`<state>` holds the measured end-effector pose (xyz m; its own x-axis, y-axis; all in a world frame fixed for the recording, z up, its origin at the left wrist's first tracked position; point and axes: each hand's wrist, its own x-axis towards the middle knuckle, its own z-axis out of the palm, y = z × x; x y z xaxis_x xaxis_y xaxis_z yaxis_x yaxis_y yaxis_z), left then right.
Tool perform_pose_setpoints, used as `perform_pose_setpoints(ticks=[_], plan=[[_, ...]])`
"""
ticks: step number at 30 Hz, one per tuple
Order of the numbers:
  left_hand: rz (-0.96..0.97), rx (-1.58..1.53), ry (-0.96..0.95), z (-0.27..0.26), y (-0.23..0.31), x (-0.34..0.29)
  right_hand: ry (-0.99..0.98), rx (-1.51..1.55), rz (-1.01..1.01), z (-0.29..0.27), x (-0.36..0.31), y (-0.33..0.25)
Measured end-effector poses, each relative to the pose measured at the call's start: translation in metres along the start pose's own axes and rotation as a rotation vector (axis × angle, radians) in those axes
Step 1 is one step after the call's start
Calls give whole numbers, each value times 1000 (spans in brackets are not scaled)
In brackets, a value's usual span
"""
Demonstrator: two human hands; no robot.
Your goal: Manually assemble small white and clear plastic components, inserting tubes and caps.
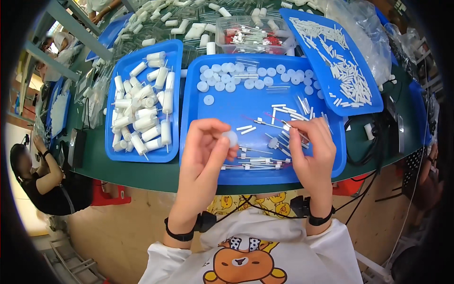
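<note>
Dark green table (pixel 142 168) across the middle of the frame, crowded with blue trays (pixel 176 102). Pale tan floor (pixel 118 227) below, lower left. Grey metal shelf frame (pixel 56 35) at upper left. Seated person in black (pixel 42 182) at far left edge. Bright, even light overall.

Head cam, looking down, close over tray (pixel 227 97).

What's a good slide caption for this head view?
Left hand holds a white cap; right hand pinches a thin pin over a blue tray.
</note>
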<state>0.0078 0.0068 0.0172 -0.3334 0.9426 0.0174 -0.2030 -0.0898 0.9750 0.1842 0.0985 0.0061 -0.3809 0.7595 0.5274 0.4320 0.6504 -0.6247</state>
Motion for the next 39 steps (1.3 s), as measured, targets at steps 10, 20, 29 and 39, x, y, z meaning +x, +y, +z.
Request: perform_pose_setpoints(ticks=[10,20,29,39], plan=[[24,-334,-138,-16,-9,-37,-135,187,-225,-28,-33,-47],[48,-323,-261,-13,-14,-37,-161,67,-330,-31,-36,-44],[229,261,-234,-15,-7,-39,-239,-5,-434,-46,-33,-43],[189,36,-271,-16,-8,-39,-180,22,-471,-41,-39,-41]])
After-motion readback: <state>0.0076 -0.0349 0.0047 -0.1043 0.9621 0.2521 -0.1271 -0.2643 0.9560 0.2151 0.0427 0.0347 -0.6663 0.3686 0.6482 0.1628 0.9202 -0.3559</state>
